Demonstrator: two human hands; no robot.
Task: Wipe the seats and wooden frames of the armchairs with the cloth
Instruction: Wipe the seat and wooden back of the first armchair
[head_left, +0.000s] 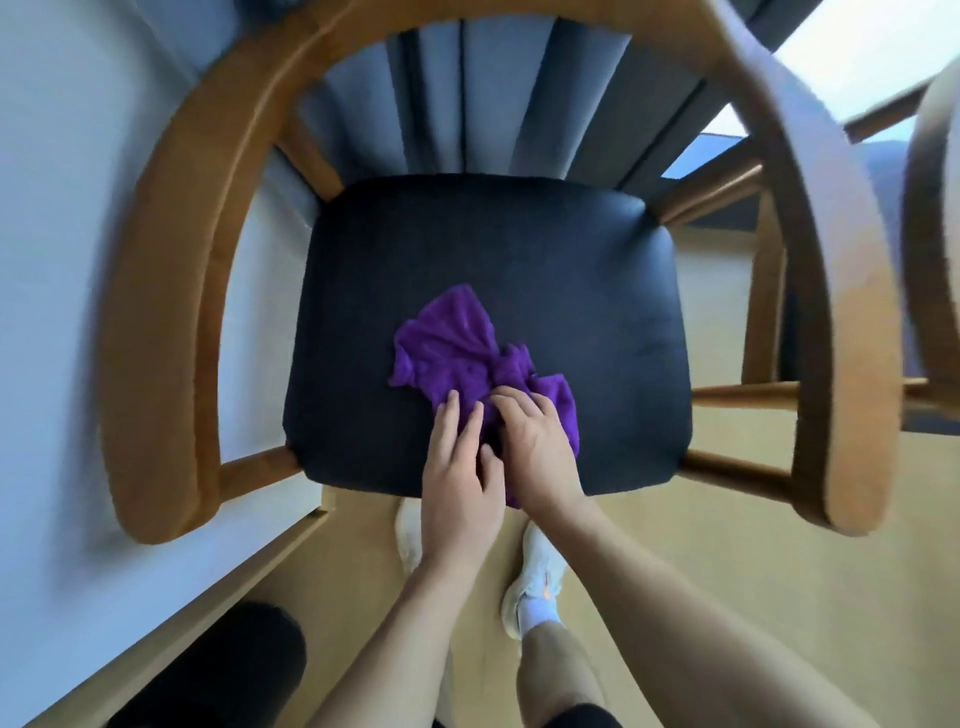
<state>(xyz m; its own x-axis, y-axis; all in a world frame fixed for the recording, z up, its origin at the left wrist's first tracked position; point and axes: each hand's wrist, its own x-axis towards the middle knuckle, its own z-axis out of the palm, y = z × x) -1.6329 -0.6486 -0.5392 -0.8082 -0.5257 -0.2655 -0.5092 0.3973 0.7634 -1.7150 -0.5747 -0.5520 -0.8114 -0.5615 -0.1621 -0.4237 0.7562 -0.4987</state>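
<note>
While the head view looks straight down, a pale wooden floor is seen beneath everything, and a white wall is seen along the left, edged by a light wooden skirting board. Grey pleated curtains are hung behind the chair, and a bright window pane is glimpsed at the upper right.

Two armchairs are counted. The nearer one is shown whole, with a curved light-brown wooden frame wrapped around a black padded seat. Of the second armchair, only a curved wooden arm is seen at the right edge, just beside the first.

One crumpled purple cloth is counted; it is laid on the front half of the black seat, near the middle, with its near end hidden under the hands.

Two bare hands are counted, side by side and touching. The left hand is laid flat on the cloth, its fingers straight and slightly spread. The right hand is set on the cloth with its fingers bent, and a bunch of purple fabric is gathered under the curled fingertips.

Two white sports shoes are counted on the floor below the seat's front edge: the left shoe is partly hidden by the left hand, and the right shoe is seen between the forearms.
</note>
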